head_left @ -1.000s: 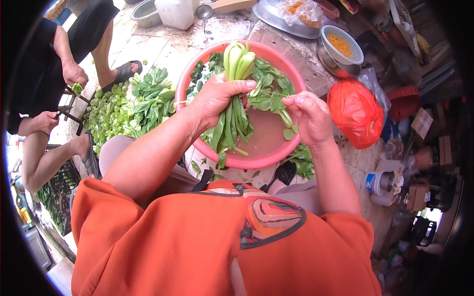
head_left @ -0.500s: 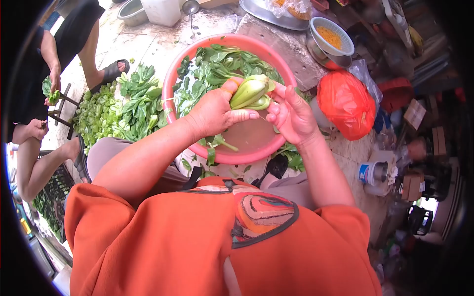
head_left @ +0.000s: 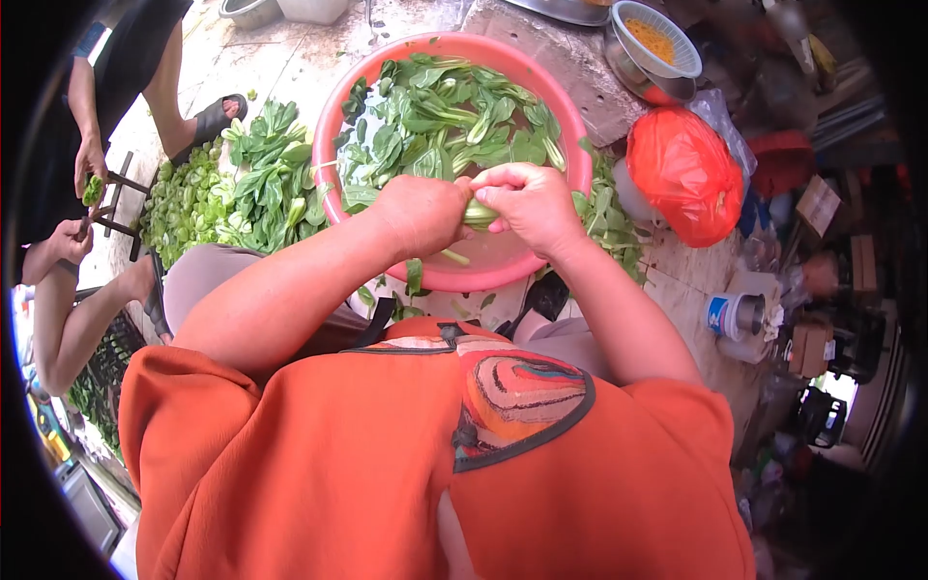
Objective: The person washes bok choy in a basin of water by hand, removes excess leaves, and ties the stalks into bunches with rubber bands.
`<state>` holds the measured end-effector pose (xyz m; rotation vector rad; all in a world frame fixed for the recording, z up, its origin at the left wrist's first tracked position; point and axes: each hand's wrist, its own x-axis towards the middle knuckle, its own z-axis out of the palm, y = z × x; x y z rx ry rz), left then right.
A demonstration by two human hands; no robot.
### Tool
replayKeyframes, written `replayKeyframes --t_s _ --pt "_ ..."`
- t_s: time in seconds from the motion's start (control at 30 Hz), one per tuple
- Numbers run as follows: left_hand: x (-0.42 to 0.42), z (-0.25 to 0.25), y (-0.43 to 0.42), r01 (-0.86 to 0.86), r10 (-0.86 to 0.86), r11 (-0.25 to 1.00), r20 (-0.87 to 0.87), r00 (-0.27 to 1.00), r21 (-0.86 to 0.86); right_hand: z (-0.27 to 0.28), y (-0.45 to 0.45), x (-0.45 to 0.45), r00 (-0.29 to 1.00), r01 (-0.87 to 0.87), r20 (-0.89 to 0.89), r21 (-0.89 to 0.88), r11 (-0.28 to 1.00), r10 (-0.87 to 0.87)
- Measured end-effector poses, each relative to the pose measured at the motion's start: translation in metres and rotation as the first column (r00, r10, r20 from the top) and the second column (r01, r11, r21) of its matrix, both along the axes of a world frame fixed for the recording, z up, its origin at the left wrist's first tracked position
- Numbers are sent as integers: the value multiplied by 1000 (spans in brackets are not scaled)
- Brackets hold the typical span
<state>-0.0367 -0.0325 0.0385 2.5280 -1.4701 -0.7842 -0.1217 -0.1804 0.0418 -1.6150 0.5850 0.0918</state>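
Observation:
Over the near part of a pink basin point(head_left: 577, 116), both hands meet around a head of bok choy point(head_left: 478, 214). My left hand point(head_left: 421, 215) is closed round it, knuckles up, so much of the head is hidden. From the other side my right hand point(head_left: 534, 205) pinches its pale stalk end between thumb and fingers. Loose bok choy leaves point(head_left: 445, 111) lie in the basin, with cloudy water around them. More leafy greens point(head_left: 611, 217) rest on the floor outside the rim, at the right.
A pile of leafy bok choy point(head_left: 275, 184) and trimmed light-green pieces point(head_left: 184, 208) lie at left. Beyond them, a co-worker's hand point(head_left: 91, 159) holds a small green piece. A red plastic bag point(head_left: 684, 179) and a bowl of orange shreds point(head_left: 688, 60) stand at right.
My right hand has turned from open and palm up to pinching the bok choy. The head is now mostly covered by my fingers. The view has shifted slightly.

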Motion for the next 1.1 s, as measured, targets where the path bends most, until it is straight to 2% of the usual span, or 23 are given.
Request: replayKeyframes --t_s 0.03,0.07,0.1,0.13,0.17,0.23,0.27,0.33,0.43,0.47,0.53,0.57,0.6,0.63,0.67,0.73,0.77,0.8,0.87,0.93,1.0,1.03,1.1 --pt "-2 -5 -1 -10 13 996 -31 999 87 -1 8 1 996 -86 -12 -124 988 85" --pt "-1 -11 1 -10 13 996 -34 999 90 -2 12 1 985 -170 -35 -245 954 167" --pt "-1 -12 4 -80 82 996 -103 991 26 -8 13 4 974 -201 42 -282 938 222" --pt "1 -12 6 -153 145 988 -175 974 -32 -9 10 4 975 -200 38 -276 940 219" --pt "7 -10 9 -184 182 983 -206 962 11 -7 5 3 967 -191 105 -303 934 232" --pt "23 -7 16 -231 232 973 -131 964 28 -2 -11 6 954 -156 181 -375 914 237" --pt "31 -4 21 -273 273 962 -98 957 16 1 -21 9 973 -134 129 -356 925 191" --pt "53 7 38 -337 337 942 40 941 -3 6 -35 13 998 -61 -24 -131 989 58" --pt "92 29 78 -513 501 857 289 816 -38 -40 -48 10 983 -76 -176 -123 990 54" --pt "106 31 97 -556 529 829 391 753 -52 -54 -47 7 982 -85 -178 -115 990 64" --pt "113 34 129 -536 614 781 551 564 -322 -82 -42 -1 882 -289 -418 -113 951 219" --pt "119 36 137 -544 661 748 507 554 -380 -96 -39 -5 878 -298 -421 -108 949 228" --pt "124 36 141 -550 703 711 459 544 -438 -111 -38 -9 836 -384 -469 -130 914 284" --pt "122 37 141 -472 682 729 459 570 -496 -122 -35 -12 788 -465 -518 -148 873 332" --pt "117 36 139 -477 683 728 457 571 -492 -133 -33 -16 784 -469 -522 -144 871 335" --pt "88 51 114 -467 608 761 245 755 -450 -154 -21 -19 717 -689 -540 -454 565 441" --pt "76 58 100 -538 617 757 133 776 -372 -168 -15 -20 717 -691 -546 -477 543 433" --pt "78 50 99 -374 492 842 269 828 -390 -177 -8 -19 710 -699 -549 -472 538 441" --pt "77 37 92 -374 448 870 196 872 -323 -192 4 -17 645 -751 -629 -415 514 435" --pt "80 30 85 -354 396 902 148 906 -247 -196 8 -16 622 -766 -649 -388 513 438" --pt "82 27 81 -339 368 920 131 921 -198 -203 -3 -21 737 -646 -547 -399 650 396" --pt "83 24 79 -336 358 926 121 926 -172 -202 -13 -22 735 -647 -553 -396 651 393" --pt "85 22 73 -329 347 933 113 931 -149 -197 -39 -20 820 -441 -500 -237 866 280"
